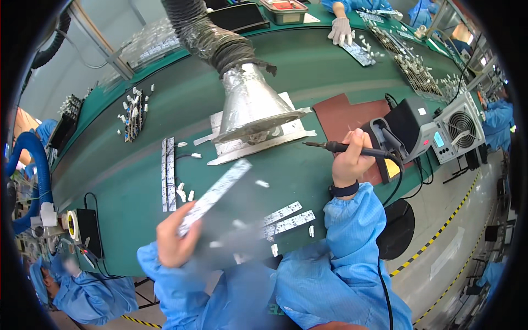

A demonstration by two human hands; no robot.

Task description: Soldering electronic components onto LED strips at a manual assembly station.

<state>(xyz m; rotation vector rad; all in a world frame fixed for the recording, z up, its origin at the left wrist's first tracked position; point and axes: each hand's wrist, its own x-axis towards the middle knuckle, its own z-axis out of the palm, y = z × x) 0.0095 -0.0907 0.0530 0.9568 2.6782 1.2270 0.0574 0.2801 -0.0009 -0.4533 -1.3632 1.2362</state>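
My left hand [177,237] pinches the lower end of a long white circuit board strip [217,195], which slants up to the right above the green bench mat. In my right hand [352,160] is a soldering iron [344,147], its dark tip pointing left, with the cable trailing down past my wrist. Two shorter circuit board strips [290,221] lie between my arms near the front edge. White connectors [274,249] are scattered around them. Left of my left hand, a pair of long board strips [168,175] rests upright on the mat. A grey blur hides part of the mat between my arms.
A metal fume hood [250,104] hangs over the middle. At right stand a soldering station [410,129] and a fan unit [461,124]. A solder reel [72,224] sits at left. Boards with connectors [133,115] lie farther back. Across the bench is a co-worker's gloved hand [341,31].
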